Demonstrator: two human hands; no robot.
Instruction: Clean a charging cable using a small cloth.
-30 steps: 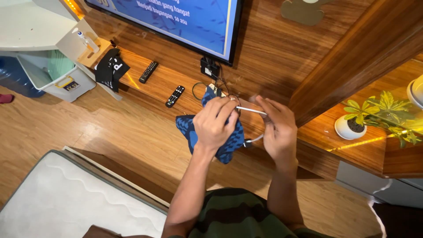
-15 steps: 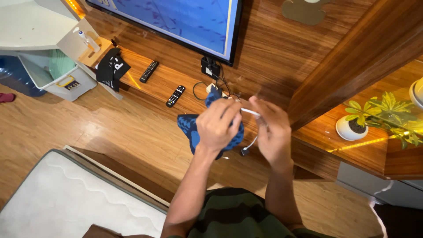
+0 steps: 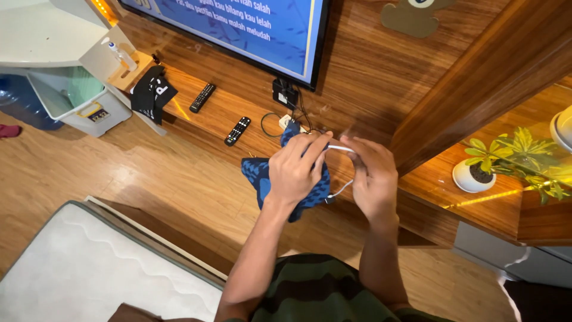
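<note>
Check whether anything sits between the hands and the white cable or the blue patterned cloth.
Nothing visible does. The left hand already grips the blue patterned cloth, and the right hand holds the white cable stretched between both hands, above the wooden shelf.

1. Both forearms are bare from the elbow down; no sleeve covers either of them.
2. The left hand (image 3: 296, 173) and right hand (image 3: 374, 182) wear no gloves, and no watch shows.
3. The shirt (image 3: 325, 292) at the near edge has broad dark green and black stripes.
</note>
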